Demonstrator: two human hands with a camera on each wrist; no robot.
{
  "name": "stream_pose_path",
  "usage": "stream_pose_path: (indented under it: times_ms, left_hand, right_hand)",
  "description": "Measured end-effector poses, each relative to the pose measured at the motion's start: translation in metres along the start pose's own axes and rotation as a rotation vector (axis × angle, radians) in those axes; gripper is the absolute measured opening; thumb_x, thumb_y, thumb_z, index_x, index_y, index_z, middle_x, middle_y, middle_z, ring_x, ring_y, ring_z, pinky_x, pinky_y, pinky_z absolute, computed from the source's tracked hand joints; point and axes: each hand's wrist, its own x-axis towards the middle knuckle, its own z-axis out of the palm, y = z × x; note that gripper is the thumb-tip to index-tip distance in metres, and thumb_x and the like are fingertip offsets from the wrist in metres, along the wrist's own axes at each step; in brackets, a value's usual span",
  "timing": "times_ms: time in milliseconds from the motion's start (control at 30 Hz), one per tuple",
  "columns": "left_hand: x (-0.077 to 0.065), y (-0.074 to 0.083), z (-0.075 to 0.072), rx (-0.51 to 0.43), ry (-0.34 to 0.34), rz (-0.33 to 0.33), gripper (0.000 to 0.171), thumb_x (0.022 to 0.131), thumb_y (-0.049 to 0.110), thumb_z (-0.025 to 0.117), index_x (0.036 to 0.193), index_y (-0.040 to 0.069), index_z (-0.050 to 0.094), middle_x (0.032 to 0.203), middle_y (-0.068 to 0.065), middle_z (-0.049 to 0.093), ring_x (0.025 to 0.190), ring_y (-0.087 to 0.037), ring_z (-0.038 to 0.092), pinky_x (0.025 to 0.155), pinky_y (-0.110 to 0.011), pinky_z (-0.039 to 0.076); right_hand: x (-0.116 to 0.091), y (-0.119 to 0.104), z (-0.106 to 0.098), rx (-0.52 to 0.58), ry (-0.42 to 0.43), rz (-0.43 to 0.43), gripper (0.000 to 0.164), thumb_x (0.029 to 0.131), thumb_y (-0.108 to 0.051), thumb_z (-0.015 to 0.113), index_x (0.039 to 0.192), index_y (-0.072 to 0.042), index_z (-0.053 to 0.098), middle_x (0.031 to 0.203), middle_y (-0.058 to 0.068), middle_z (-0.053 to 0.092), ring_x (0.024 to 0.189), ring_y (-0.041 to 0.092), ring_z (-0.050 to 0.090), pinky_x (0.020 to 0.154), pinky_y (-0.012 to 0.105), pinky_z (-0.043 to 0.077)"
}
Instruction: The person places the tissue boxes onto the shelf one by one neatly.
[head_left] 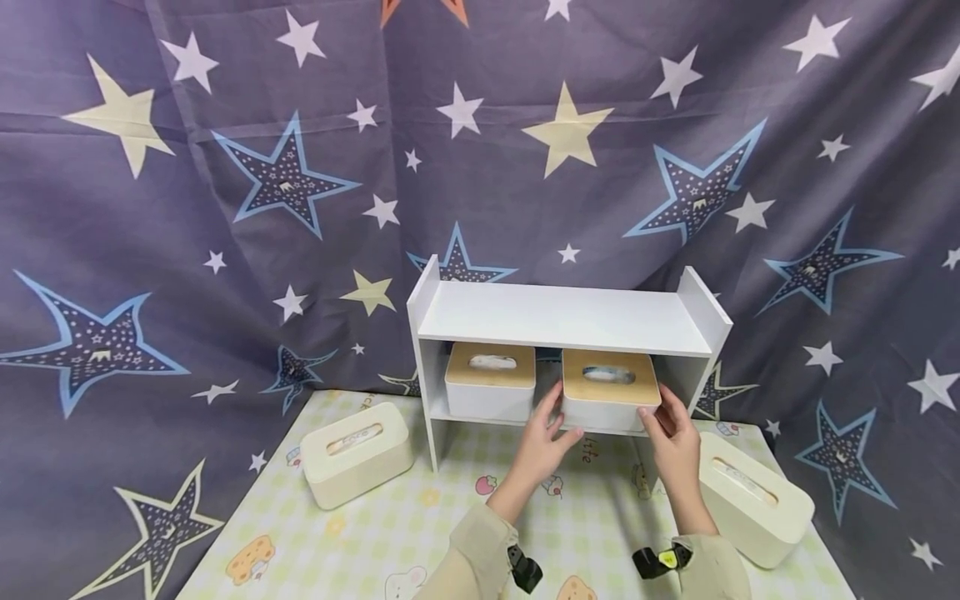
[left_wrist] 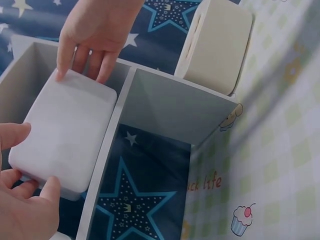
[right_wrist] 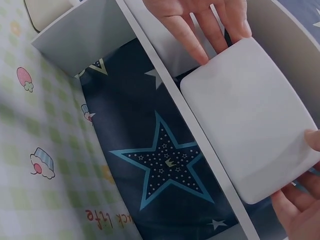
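The left hand and right hand clamp the box from opposite sides (likely to keep it level) at the shelf's lower front edge, toward the right corner, slot upward, presumably for easy reach.

A green-and-white checked cloth with small printed pictures carries a cream tissue box on the left, a second cream box on the right and, between them toward the far side, a white two-tier shelf unit. On its lower board, a white box with a wood-toned lid sits left; a matching box is at right, a gap between them.
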Motion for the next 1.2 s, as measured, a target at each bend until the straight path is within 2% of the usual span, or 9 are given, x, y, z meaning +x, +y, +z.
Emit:
stream_pose_path:
  times_ms: [67,133,367,733,800,900,1000,1067,1200]
  left_hand:
    - [0.001,-0.001,0.0,0.002,-0.002,-0.006,0.082,0.089,0.003,0.068,0.158,0.009,0.024,0.163,-0.019,0.026,0.147,-0.036,0.035,0.118,-0.039,0.039]
    - [0.002,-0.001,0.0,-0.001,-0.003,-0.012,0.082,0.09,0.004,0.068,0.159,0.011,0.024,0.164,-0.017,0.024,0.147,-0.035,0.035,0.118,-0.037,0.039]
    - [0.002,-0.003,0.001,-0.006,-0.014,-0.006,0.082,0.091,0.005,0.068,0.159,0.01,0.022,0.165,-0.018,0.018,0.146,-0.038,0.036,0.118,-0.036,0.039]
    - [0.0,-0.01,0.003,-0.049,-0.003,0.033,0.082,0.089,0.0,0.068,0.158,0.006,0.023,0.165,-0.02,0.019,0.15,-0.036,0.029,0.12,-0.039,0.035]
    - [-0.002,-0.013,0.003,-0.053,-0.004,0.034,0.082,0.089,-0.001,0.068,0.158,0.006,0.023,0.164,-0.02,0.02,0.15,-0.038,0.028,0.121,-0.041,0.034]
    - [-0.006,-0.017,0.002,-0.059,-0.01,0.023,0.082,0.089,-0.001,0.068,0.158,0.008,0.025,0.164,-0.02,0.02,0.15,-0.039,0.027,0.121,-0.043,0.033]
    - [-0.01,-0.02,0.001,-0.068,-0.02,0.017,0.08,0.09,0.001,0.068,0.158,0.008,0.026,0.164,-0.021,0.021,0.15,-0.039,0.027,0.122,-0.045,0.033]
    - [-0.012,-0.021,0.0,-0.07,-0.026,0.013,0.08,0.09,0.002,0.068,0.158,0.01,0.027,0.164,-0.02,0.022,0.15,-0.038,0.028,0.121,-0.046,0.032]
    - [-0.016,-0.023,-0.001,-0.061,-0.037,0.032,0.078,0.09,0.003,0.068,0.157,0.01,0.028,0.164,-0.017,0.025,0.148,-0.039,0.03,0.121,-0.048,0.034]
  right_hand:
    - [0.002,0.0,0.001,-0.001,-0.009,0.007,0.053,0.099,-0.009,0.06,0.147,0.002,0.043,0.149,0.026,0.047,0.133,0.035,0.052,0.09,-0.007,0.04]
    - [0.003,0.001,0.001,0.004,-0.018,0.009,0.053,0.1,-0.01,0.059,0.148,0.003,0.042,0.15,0.027,0.045,0.135,0.042,0.049,0.09,-0.007,0.039]
    - [0.004,0.005,0.003,0.032,-0.025,0.021,0.053,0.1,-0.008,0.058,0.148,0.004,0.04,0.151,0.028,0.044,0.137,0.043,0.046,0.092,-0.006,0.04]
    - [0.001,0.011,0.002,0.048,-0.052,0.022,0.056,0.1,-0.009,0.058,0.15,0.005,0.036,0.153,0.028,0.04,0.14,0.043,0.042,0.097,-0.004,0.039]
    - [-0.001,0.011,0.001,0.036,-0.054,0.034,0.056,0.1,-0.011,0.058,0.15,0.004,0.037,0.153,0.027,0.042,0.139,0.035,0.046,0.097,-0.004,0.039]
    - [-0.004,0.011,-0.001,0.028,-0.055,0.045,0.054,0.1,-0.011,0.059,0.149,0.004,0.04,0.152,0.025,0.044,0.128,0.007,0.054,0.096,-0.004,0.04]
    - [-0.01,0.012,-0.003,0.024,-0.054,0.045,0.053,0.1,-0.011,0.059,0.148,0.003,0.042,0.15,0.024,0.047,0.111,-0.017,0.049,0.093,-0.005,0.04]
    - [-0.014,0.012,-0.004,0.018,-0.055,0.037,0.052,0.1,-0.01,0.058,0.148,0.002,0.042,0.148,0.024,0.048,0.107,-0.021,0.047,0.091,-0.006,0.039]
    - [-0.02,0.012,-0.007,0.014,-0.054,0.022,0.05,0.1,-0.009,0.058,0.147,0.0,0.044,0.145,0.024,0.051,0.109,-0.015,0.05,0.09,-0.006,0.039]
